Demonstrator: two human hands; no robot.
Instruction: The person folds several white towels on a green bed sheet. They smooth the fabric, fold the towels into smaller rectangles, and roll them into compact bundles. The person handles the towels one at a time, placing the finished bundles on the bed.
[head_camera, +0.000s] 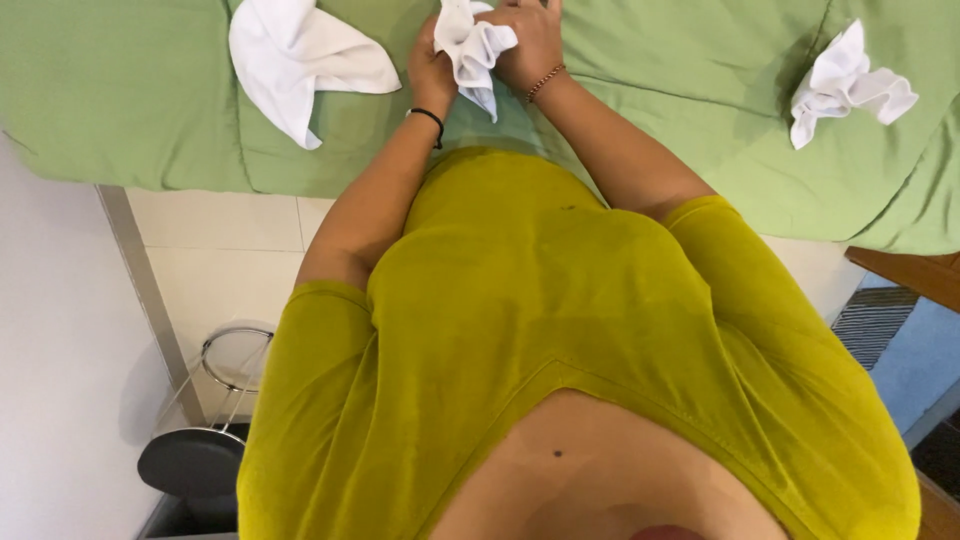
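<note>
Both my hands are raised over a green sheet (130, 90) at the top of the view. My left hand (430, 68), with a black band on its wrist, and my right hand (532, 45), with a beaded bracelet, together grip a small white cloth (472, 50). The cloth is bunched between them and its loose end hangs down toward my yellow-green shirt (540, 300). The fingertips of both hands are partly hidden by the cloth and cut off by the frame's top edge.
A second white cloth (300, 55) lies spread on the sheet to the left and a crumpled one (845, 85) lies to the right. A round black stool with a wire frame (210, 440) stands on the pale tiled floor at lower left. Brown wooden furniture (910, 272) is at right.
</note>
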